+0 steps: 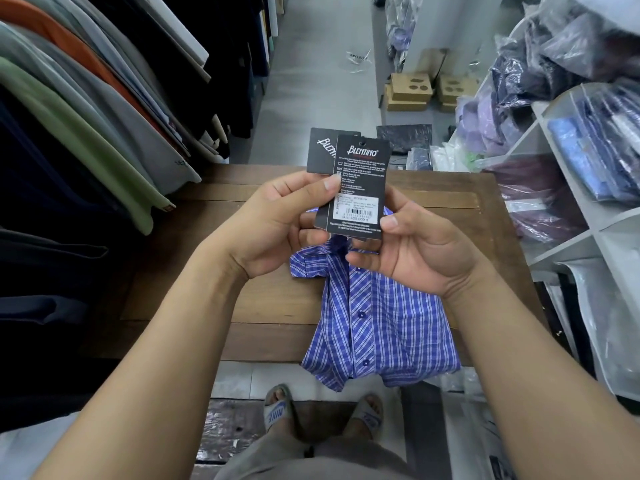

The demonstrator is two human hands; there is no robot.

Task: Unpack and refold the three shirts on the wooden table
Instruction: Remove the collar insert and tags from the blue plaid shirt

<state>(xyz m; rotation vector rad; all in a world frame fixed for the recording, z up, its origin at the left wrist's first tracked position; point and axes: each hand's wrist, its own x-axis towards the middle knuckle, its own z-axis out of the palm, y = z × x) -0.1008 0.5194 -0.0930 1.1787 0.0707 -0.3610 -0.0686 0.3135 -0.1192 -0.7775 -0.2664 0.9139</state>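
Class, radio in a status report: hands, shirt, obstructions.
Left hand, right hand pinch hang tags. Blue plaid shirt on wooden table, overhanging near edge. No obstruction seen.

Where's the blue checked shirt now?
Head view, centre: the blue checked shirt lies on the wooden table, hem over its near edge, beneath the left hand and right hand holding the black tags.

- One view only: a wide-angle camera worn on the person's head.
- It faces forward and steeply down: the person's feet (278,408) are at the bottom centre of the frame, the far floor (322,64) at the top centre.
- It is near the work: the left forearm (166,341) and the right forearm (519,341) enter from the lower corners, the wooden table (270,306) fills the middle, and the large print on the hang tag (360,174) is readable.
- The shelves (568,188) at the right edge appear to lean.
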